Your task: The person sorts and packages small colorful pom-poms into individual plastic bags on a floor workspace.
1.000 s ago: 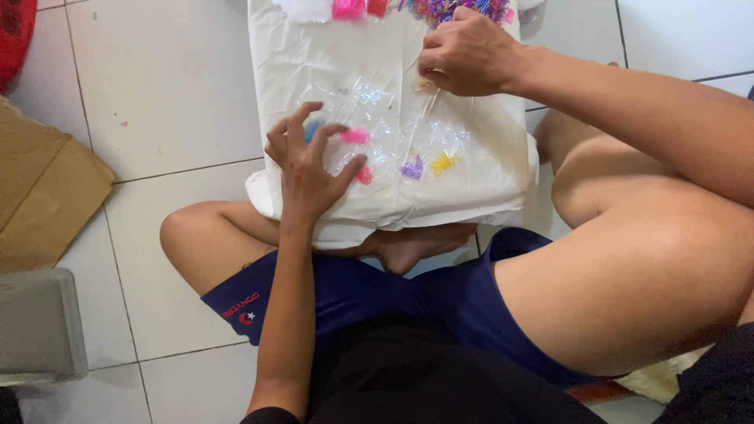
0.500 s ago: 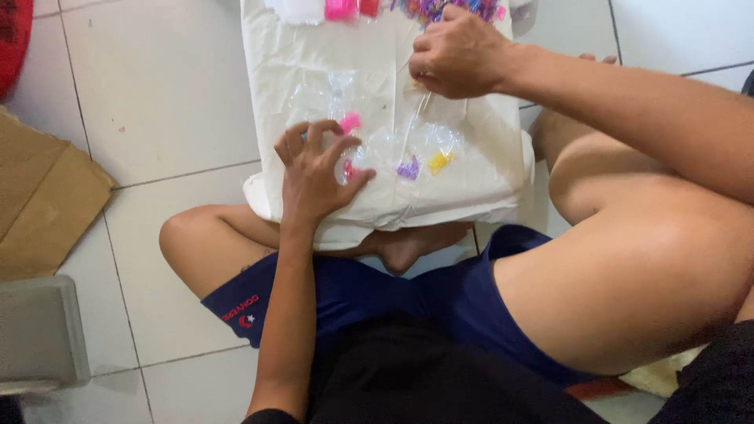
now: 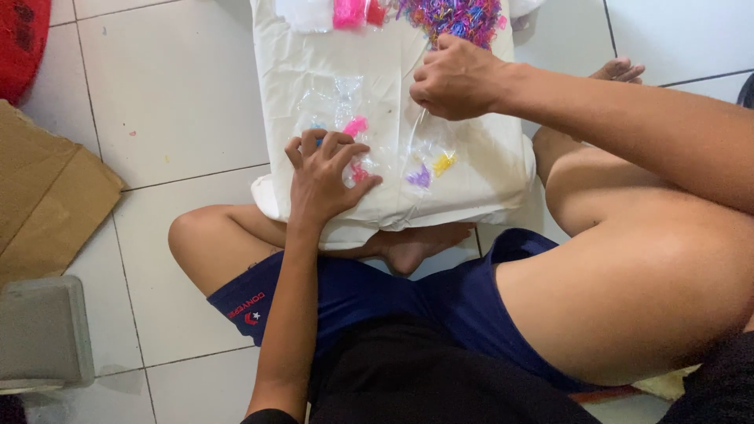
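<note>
A white pillow [image 3: 479, 169] lies on the tiled floor in front of my crossed legs. Small clear plastic bags [image 3: 345, 102] rest on it, some holding pink [image 3: 355, 126], purple [image 3: 419, 177] and yellow [image 3: 444, 162] bits. My left hand [image 3: 323, 177] presses fingers down on the bags near the pillow's front edge. My right hand [image 3: 455, 77] is closed, pinching the top of a clear bag [image 3: 420, 129] that hangs below it. A heap of small colourful rubber bands [image 3: 455, 16] lies at the pillow's far edge.
Flat brown cardboard [image 3: 47, 196] lies on the floor at left, with a grey box [image 3: 43, 334] below it and a red cloth [image 3: 20, 39] at top left. Pink packets [image 3: 349, 12] sit at the pillow's far edge. My bare foot [image 3: 620, 71] shows at right.
The view has shifted slightly. My left hand has moved a little forward over the bags; my right hand stays closed on the clear bag.
</note>
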